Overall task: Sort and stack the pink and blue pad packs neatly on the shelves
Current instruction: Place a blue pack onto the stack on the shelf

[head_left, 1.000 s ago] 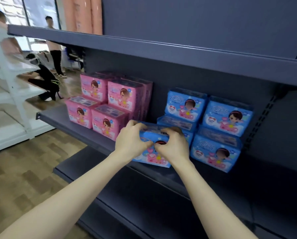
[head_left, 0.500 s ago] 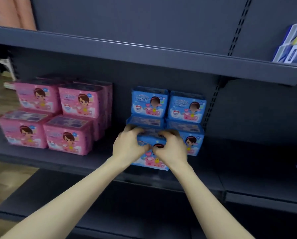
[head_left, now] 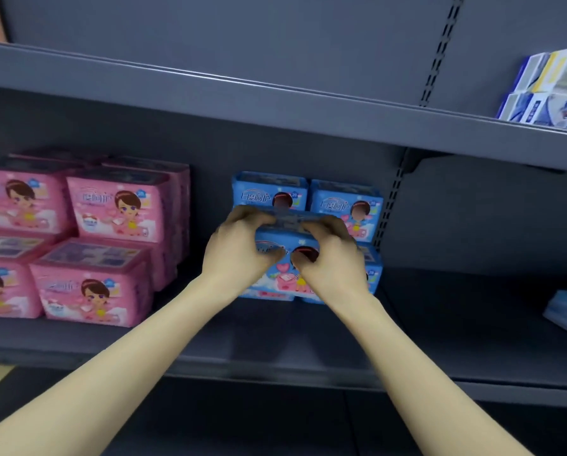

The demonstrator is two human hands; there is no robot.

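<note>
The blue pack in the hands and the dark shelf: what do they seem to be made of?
The blue pack is likely soft plastic film, glossy and printed; its corners look rounded and puffy where the left hand and right hand grip it. The shelf is probably painted sheet metal, matte dark grey, with a thin folded front edge and a slotted upright behind.

A single wide-angle camera worn on the person's head looked forward and down, close to a dark shelf unit and facing its middle shelf (head_left: 275, 340) nearly square-on. Both forearms stretched from the bottom edge, the left hand (head_left: 239, 255) and right hand (head_left: 334, 268) gripping a blue pack (head_left: 283, 274) near centre frame. The upper shelf (head_left: 275, 106) slanted across the top; pink packs (head_left: 114, 209) filled the left edge.
</note>
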